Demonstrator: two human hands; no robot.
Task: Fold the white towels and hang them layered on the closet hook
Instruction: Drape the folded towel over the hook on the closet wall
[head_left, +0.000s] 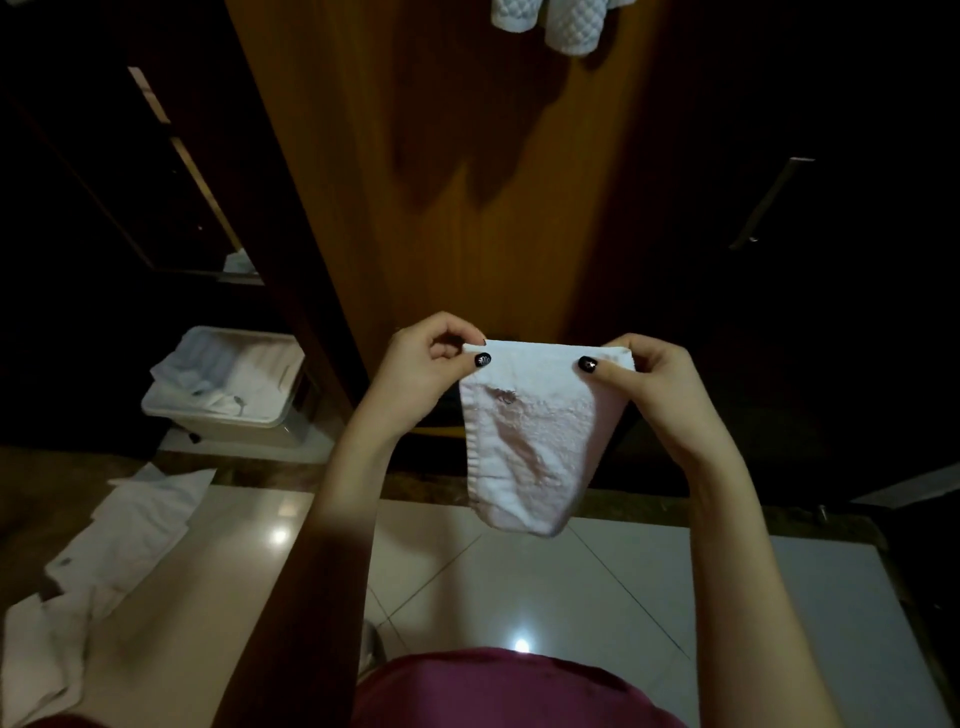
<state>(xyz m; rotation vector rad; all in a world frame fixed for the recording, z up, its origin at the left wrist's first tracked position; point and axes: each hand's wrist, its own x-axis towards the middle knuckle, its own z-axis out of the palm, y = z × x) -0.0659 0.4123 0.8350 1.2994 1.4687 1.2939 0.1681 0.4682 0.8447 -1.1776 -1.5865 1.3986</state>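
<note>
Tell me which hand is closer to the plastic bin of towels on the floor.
Left. The left hand pinches the towel at the corner nearest the bin; the right hand pinches the opposite corner, farther away.

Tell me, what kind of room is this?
Likely a bedroom or dressing area: a wooden closet door with towels hung on it, and a bin of linens on the tiled floor.

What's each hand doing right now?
Left hand: closed, fingers pinching the folded white towel's top left corner.
Right hand: closed, pinching its top right corner.
</note>
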